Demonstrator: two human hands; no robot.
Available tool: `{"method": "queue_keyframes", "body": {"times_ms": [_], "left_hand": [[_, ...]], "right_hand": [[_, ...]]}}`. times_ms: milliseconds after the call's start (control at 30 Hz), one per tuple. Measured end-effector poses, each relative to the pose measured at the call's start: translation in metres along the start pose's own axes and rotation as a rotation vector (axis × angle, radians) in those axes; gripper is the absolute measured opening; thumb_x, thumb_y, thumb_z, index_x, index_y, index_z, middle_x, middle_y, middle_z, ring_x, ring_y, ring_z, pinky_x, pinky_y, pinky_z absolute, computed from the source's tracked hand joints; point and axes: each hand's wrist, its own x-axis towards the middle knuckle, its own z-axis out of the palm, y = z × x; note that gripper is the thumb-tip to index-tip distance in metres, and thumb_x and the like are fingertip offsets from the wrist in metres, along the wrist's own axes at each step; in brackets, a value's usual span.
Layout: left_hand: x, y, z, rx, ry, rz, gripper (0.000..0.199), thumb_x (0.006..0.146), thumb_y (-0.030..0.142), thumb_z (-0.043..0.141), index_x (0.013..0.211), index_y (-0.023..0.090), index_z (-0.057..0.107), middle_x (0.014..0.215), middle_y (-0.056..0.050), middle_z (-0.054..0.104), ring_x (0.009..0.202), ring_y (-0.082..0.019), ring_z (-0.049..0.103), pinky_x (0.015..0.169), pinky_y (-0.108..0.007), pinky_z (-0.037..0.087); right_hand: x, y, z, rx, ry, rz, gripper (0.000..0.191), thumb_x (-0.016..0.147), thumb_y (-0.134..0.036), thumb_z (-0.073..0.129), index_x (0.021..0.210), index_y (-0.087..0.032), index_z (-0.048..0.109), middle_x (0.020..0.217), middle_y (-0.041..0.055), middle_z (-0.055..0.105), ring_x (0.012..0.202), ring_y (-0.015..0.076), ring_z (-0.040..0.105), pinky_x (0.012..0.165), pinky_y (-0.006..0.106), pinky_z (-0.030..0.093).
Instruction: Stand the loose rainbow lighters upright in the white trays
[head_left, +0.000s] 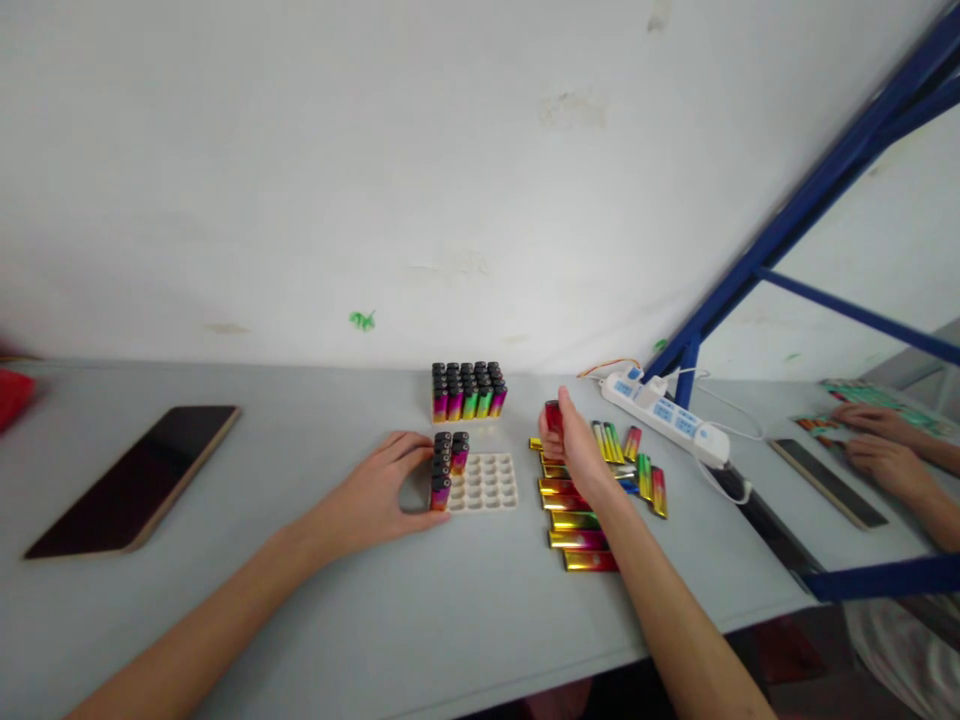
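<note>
White tray (486, 482) with rows of rounded wells is noted at mid-table, its left side partly filled with upright lighters (442, 466), black-topped. The left hand (381, 490) is laid at that side, palm down, thumb and fingers set wide apart in a curve around the lighters; whether the tray is pressed cannot be told. The right hand (576, 440) is raised to the right, thumb upward, a red lighter (553, 416) being held upright in the fingers, its lower part hidden. Both forearms are cut off by the lower edge. Glossy metallic gold-and-red lighters (589, 561), flat-sided, are laid out beneath the right forearm and partly covered by it. Behind the tray, a full block of lighters (469, 391) is seen.
</note>
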Motion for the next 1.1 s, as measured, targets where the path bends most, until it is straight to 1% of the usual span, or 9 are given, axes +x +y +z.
{"method": "queue_keyframes", "body": {"times_ms": [100,267,333,500,633,767,867,967,1100], "left_hand": [[0.0,-0.001,0.001,0.003,0.005,0.0,0.062,0.097,0.062,0.107,0.142,0.024,0.091,0.156,-0.018,0.09,0.149,-0.047,0.084,0.136,-0.06,0.07],[0.0,-0.003,0.001,-0.006,-0.003,-0.021,0.064,0.097,0.065,0.107,0.142,0.023,0.091,0.159,-0.019,0.089,0.151,-0.048,0.083,0.138,-0.062,0.069],[0.001,-0.003,0.0,-0.016,-0.005,-0.025,0.063,0.096,0.065,0.107,0.142,0.024,0.092,0.16,-0.018,0.089,0.151,-0.048,0.083,0.138,-0.062,0.069],[0.002,0.0,-0.002,-0.029,-0.01,-0.027,0.065,0.096,0.067,0.108,0.143,0.025,0.093,0.159,-0.018,0.089,0.151,-0.048,0.083,0.138,-0.062,0.069],[0.001,0.001,-0.002,-0.012,-0.012,-0.021,0.067,0.096,0.065,0.11,0.146,0.025,0.093,0.158,-0.018,0.089,0.151,-0.047,0.082,0.137,-0.061,0.069],[0.0,0.002,-0.002,-0.014,-0.02,-0.015,0.067,0.097,0.064,0.109,0.148,0.024,0.091,0.157,-0.018,0.089,0.151,-0.045,0.082,0.139,-0.059,0.067],[0.0,0.004,-0.003,-0.02,-0.018,-0.02,0.065,0.098,0.064,0.108,0.148,0.025,0.091,0.157,-0.017,0.089,0.152,-0.046,0.081,0.138,-0.06,0.067],[-0.001,0.006,-0.005,-0.031,-0.026,-0.029,0.065,0.098,0.063,0.108,0.148,0.026,0.091,0.158,-0.017,0.088,0.153,-0.046,0.081,0.138,-0.061,0.067],[0.0,0.007,-0.007,-0.05,-0.038,-0.035,0.065,0.099,0.064,0.107,0.149,0.025,0.09,0.16,-0.018,0.088,0.155,-0.047,0.08,0.14,-0.063,0.066]], "right_hand": [[-0.004,-0.003,0.007,0.01,-0.005,0.063,0.077,0.107,-0.088,0.069,0.066,-0.031,0.041,0.061,-0.0113,0.025,0.054,0.0089,0.014,0.049,0.023,0.014],[-0.01,-0.005,0.018,-0.017,0.039,0.11,0.062,0.111,-0.066,0.053,0.062,-0.033,0.036,0.06,-0.0099,0.022,0.053,0.0108,0.012,0.047,0.025,0.011],[-0.012,-0.005,0.023,-0.04,0.044,0.081,0.063,0.11,-0.07,0.056,0.062,-0.032,0.038,0.061,-0.0096,0.023,0.053,0.0108,0.014,0.048,0.026,0.014],[-0.012,0.0,0.035,-0.048,-0.035,-0.003,0.082,0.094,-0.108,0.076,0.076,-0.03,0.054,0.066,-0.0114,0.028,0.056,0.0106,0.021,0.049,0.025,0.023],[-0.016,0.007,0.042,-0.036,-0.144,-0.168,0.085,0.095,-0.115,0.077,0.099,-0.031,0.067,0.078,-0.0058,0.051,0.062,0.0177,0.046,0.05,0.031,0.046],[-0.026,0.009,0.042,-0.263,-0.259,-0.383,0.064,0.119,-0.094,0.073,0.119,-0.03,0.077,0.094,0.0009,0.071,0.081,0.0246,0.072,0.076,0.04,0.068],[-0.032,0.007,0.038,-0.46,-0.274,-0.612,0.043,0.126,-0.07,0.078,0.121,-0.028,0.082,0.113,0.0081,0.085,0.104,0.0282,0.082,0.101,0.043,0.07],[-0.035,0.007,0.036,-0.536,-0.256,-0.677,0.029,0.126,-0.056,0.082,0.126,-0.027,0.086,0.117,0.0103,0.091,0.107,0.0297,0.085,0.104,0.044,0.072],[-0.036,0.012,0.039,-0.57,-0.255,-0.624,0.027,0.123,-0.054,0.086,0.132,-0.028,0.089,0.116,0.0098,0.095,0.103,0.0308,0.09,0.103,0.045,0.076]]}}
